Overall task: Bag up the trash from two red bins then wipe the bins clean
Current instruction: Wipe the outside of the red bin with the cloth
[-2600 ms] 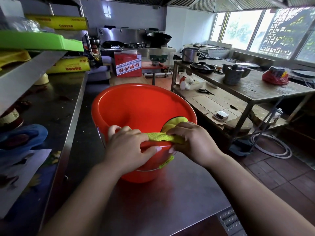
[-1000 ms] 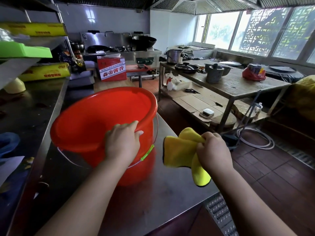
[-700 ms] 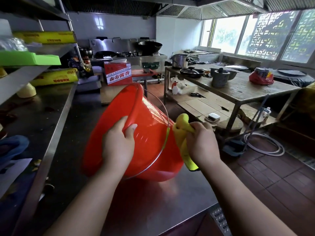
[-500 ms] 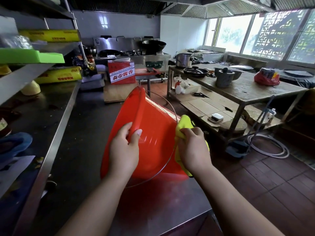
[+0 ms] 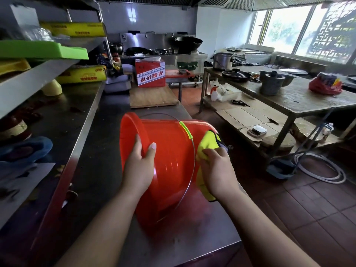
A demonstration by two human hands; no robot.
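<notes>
A red plastic bin [image 5: 169,160] lies tipped on its side on the steel counter [image 5: 100,170], its mouth facing left and its base to the right. Its wire handle with a green grip hangs over the wall. My left hand [image 5: 139,166] grips the rim, fingers inside and thumb on the outer wall. My right hand [image 5: 216,170] holds a yellow cloth [image 5: 207,145] pressed against the bin's base end. The bin's inside is hidden from here.
Left shelves hold a green tray [image 5: 44,52] and yellow wrap boxes [image 5: 82,75]. A wooden board [image 5: 152,97] and a red carton [image 5: 150,73] sit farther along the counter. A worn table with pots [image 5: 289,93] stands right, and a hose [image 5: 323,170] lies on the tiled floor.
The bin has gone from upright to lying on its side, mouth to the left. My right hand took the cloth off the rim and brought it to the bin's base.
</notes>
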